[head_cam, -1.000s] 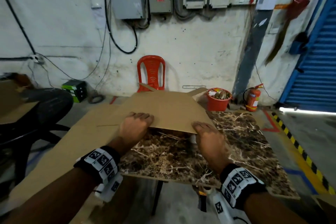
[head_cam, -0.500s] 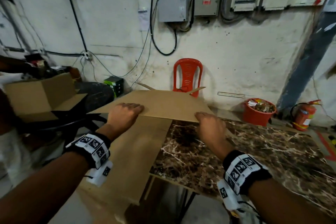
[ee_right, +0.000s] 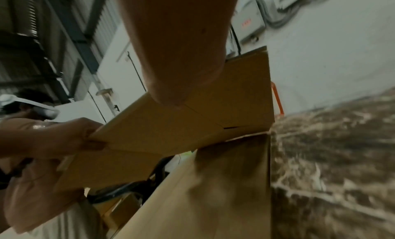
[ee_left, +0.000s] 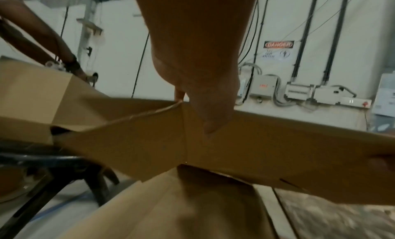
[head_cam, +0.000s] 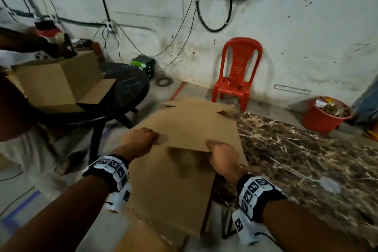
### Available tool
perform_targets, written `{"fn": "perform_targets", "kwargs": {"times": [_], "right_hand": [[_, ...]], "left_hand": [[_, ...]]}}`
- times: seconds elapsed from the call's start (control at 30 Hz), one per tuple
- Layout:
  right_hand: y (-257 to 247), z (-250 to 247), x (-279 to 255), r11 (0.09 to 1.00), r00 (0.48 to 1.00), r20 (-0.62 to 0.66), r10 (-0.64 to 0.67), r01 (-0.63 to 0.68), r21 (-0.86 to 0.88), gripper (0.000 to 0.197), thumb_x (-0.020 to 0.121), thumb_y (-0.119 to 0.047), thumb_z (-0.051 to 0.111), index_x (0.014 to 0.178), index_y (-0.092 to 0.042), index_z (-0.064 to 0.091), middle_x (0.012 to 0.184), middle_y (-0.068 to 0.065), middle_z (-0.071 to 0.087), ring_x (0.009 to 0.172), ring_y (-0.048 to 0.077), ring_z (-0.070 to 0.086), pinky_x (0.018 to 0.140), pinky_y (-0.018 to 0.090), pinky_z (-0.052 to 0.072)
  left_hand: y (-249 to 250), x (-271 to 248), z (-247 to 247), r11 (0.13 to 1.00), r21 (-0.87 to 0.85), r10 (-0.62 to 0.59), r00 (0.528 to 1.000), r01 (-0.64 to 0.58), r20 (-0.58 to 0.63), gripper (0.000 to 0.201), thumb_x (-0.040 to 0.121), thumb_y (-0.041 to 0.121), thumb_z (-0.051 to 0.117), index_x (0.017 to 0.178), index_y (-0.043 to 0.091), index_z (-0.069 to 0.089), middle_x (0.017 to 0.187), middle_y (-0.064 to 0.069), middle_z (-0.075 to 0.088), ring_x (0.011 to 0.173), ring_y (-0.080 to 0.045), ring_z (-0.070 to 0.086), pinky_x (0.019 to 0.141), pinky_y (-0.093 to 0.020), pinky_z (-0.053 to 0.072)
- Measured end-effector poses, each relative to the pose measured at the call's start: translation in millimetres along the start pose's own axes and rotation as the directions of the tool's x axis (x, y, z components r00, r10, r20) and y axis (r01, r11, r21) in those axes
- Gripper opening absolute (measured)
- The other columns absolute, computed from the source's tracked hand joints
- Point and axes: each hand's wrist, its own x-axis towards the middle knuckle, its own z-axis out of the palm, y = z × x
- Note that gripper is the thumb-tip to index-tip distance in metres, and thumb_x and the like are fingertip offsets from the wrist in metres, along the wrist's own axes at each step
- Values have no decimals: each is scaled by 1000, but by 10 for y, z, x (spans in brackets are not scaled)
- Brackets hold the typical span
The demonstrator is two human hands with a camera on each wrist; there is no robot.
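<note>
I hold a flattened brown cardboard box (head_cam: 192,127) by its near edge, raised a little above a second cardboard sheet (head_cam: 173,190) that hangs over the left edge of the marble table (head_cam: 296,159). My left hand (head_cam: 151,135) pinches the box's near left corner. In the left wrist view its thumb (ee_left: 211,121) lies under the board (ee_left: 267,141). My right hand (head_cam: 210,146) grips the near edge further right, its thumb (ee_right: 171,94) pressed against the board (ee_right: 239,94).
A black round table (head_cam: 126,88) at the left bears an open carton (head_cam: 53,82), and another person's arm (head_cam: 30,45) reaches over it. A red plastic chair (head_cam: 239,71) and a red bucket (head_cam: 325,116) of scraps stand by the wall.
Both hands have carried the flattened box to the left, from over the marble top to its left edge. The head view has swung left and down, bringing the round table and carton into sight.
</note>
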Motion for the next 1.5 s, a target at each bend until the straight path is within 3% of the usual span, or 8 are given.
{"fn": "perform_targets", "kwargs": {"times": [0.17, 0.33, 0.47, 0.67, 0.9, 1.1, 1.27, 1.5], "right_hand": [[-313, 921, 52, 1000, 975, 222, 17, -17, -2, 57, 94, -23, 52, 148, -25, 37, 157, -5, 35, 143, 19, 32, 111, 39, 35], [-474, 1381, -61, 997, 957, 279, -76, 74, 17, 42, 82, -31, 72, 120, -13, 65, 133, 6, 60, 125, 26, 52, 104, 33, 40], [-424, 1565, -179, 987, 921, 379, -88, 28, 160, 47, 98, -33, 54, 142, -14, 49, 153, 9, 40, 139, 28, 37, 113, 35, 28], [-157, 1347, -238, 929, 985, 145, 91, -137, 343, 55, 95, -36, 57, 146, -20, 45, 153, 4, 42, 138, 25, 41, 111, 34, 35], [531, 553, -997, 847, 948, -166, 272, -154, 509, 67, 89, -51, 47, 144, -14, 48, 145, 9, 52, 133, 26, 47, 111, 34, 38], [1304, -5, -2216, 836, 839, -373, 396, -162, 524, 66, 93, -52, 47, 148, -16, 42, 150, 6, 47, 137, 25, 45, 110, 34, 38], [1960, -299, -3418, 821, 675, -524, 520, -225, 525, 61, 93, -37, 62, 146, -12, 44, 147, 8, 50, 135, 24, 45, 109, 40, 42], [2695, -589, -4858, 770, 475, -606, 638, -393, 503, 60, 93, -39, 60, 145, -14, 45, 145, 5, 50, 131, 22, 47, 105, 42, 45]], "left_hand": [[-78, -234, 847, 996, -84, -11, 987, 24, 157, 50, 91, 18, 51, 140, 20, 48, 140, -4, 51, 123, -29, 51, 95, -39, 49], [-58, -554, 1406, 977, -185, -43, 952, 104, 304, 58, 92, 19, 54, 147, 18, 37, 153, -8, 35, 128, -34, 47, 95, -44, 48], [176, -644, 1548, 963, -213, -46, 883, 163, 467, 61, 95, 27, 53, 151, 25, 29, 160, -4, 23, 143, -25, 30, 106, -40, 39], [867, -469, 1189, 901, -433, 9, 998, 16, 56, 56, 93, 22, 61, 145, 14, 42, 154, -13, 34, 140, -31, 36, 101, -46, 47], [2096, -396, 310, 813, -550, 18, 953, -190, -302, 52, 92, 24, 60, 141, 15, 48, 153, -8, 36, 139, -26, 37, 105, -36, 40], [3400, -498, -462, 698, -544, 173, 846, -466, -504, 49, 94, 32, 48, 139, 12, 49, 149, -13, 41, 137, -27, 39, 108, -32, 35], [4625, -731, -800, 619, -540, 275, 801, -571, -532, 47, 94, 27, 52, 139, 13, 51, 152, -8, 39, 141, -24, 35, 113, -26, 27], [6246, -935, -1076, 436, -479, 453, 646, -762, -615, 45, 95, 27, 50, 136, 8, 54, 151, -12, 40, 140, -26, 37, 114, -36, 32]]}}
